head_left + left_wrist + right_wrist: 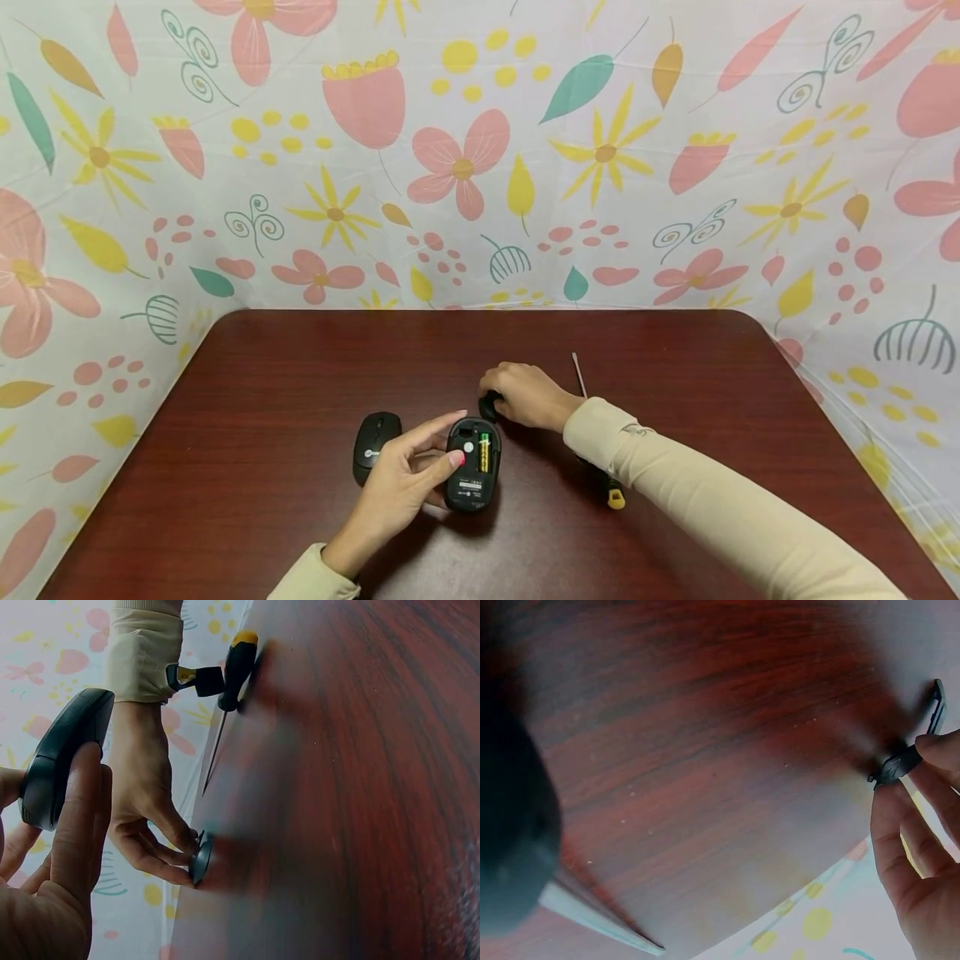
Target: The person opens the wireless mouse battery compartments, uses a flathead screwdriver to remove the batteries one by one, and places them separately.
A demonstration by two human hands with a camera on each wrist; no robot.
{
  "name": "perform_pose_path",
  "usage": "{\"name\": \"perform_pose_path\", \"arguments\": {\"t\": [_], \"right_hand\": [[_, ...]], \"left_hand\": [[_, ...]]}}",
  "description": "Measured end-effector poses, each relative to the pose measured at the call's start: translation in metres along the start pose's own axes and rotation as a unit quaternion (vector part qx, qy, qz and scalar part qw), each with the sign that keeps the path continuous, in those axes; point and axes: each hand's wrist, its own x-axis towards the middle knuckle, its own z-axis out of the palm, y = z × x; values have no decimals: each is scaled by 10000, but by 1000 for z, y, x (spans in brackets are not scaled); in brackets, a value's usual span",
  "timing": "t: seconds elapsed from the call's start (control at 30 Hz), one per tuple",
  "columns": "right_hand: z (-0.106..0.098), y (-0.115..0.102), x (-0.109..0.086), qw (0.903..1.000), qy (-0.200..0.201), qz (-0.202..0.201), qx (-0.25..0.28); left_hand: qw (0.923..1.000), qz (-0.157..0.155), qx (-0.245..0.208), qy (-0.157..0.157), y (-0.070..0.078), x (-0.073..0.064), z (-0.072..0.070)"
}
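My left hand (397,479) grips a black computer mouse (471,493), its underside turned toward the head camera. A green and gold battery (484,454) lies in the mouse's uncovered compartment. Beyond the mouse, my right hand (525,393) pinches a black battery cover (900,763) between thumb and fingers, low over the table. The cover looks thin and curved in the left wrist view, where the held mouse (64,757) shows edge-on. A second black mouse (371,440) sits upright just left of my left hand.
A screwdriver with a black and yellow handle (615,498) lies partly beneath my right forearm. Its metal shaft (578,375) points toward the back edge of the dark red wooden table (300,358). A flower-patterned cloth (465,242) hangs behind and beside the table.
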Motion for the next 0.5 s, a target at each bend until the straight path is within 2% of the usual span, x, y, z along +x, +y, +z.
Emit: {"name": "perform_pose_path", "arguments": {"t": [0.27, 0.5], "right_hand": [[-2, 1, -2, 9999, 108, 34, -32], [-21, -3, -17, 9978, 538, 343, 173]], "left_hand": [[10000, 92, -11, -24, 0, 0, 1], [9999, 100, 11, 0, -1, 1, 1]]}}
